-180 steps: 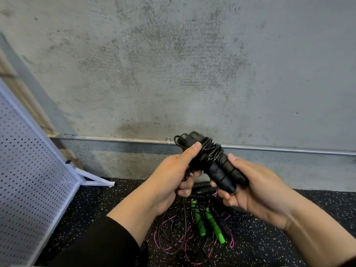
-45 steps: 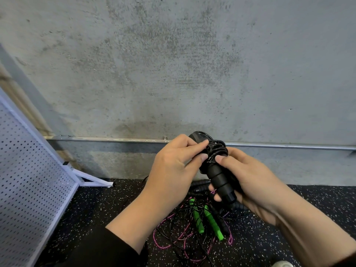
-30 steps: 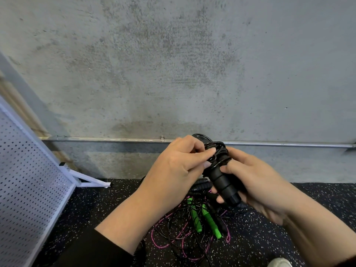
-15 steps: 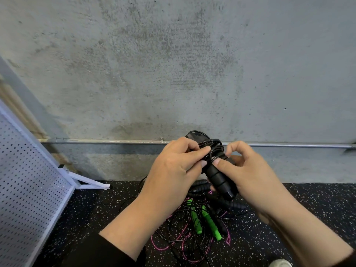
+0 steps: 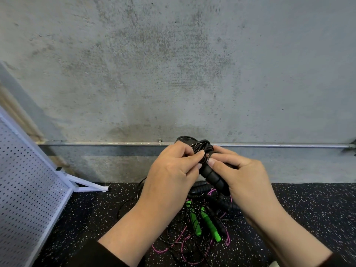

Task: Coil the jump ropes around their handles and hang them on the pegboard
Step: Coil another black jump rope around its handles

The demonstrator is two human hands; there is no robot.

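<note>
A: Where is the rope?

B: In mid-air before a concrete wall (image 5: 173, 64). The left hand (image 5: 171, 176) pinches the cord wound on the black jump rope (image 5: 211, 171); the right hand (image 5: 244, 176) grips its handles, fingers curled.

A: Any writing?

B: None readable. More ropes, including green handles (image 5: 204, 221), lie tangled on the floor (image 5: 308, 207) below. The white pegboard (image 5: 25, 189) stands at left.
</note>
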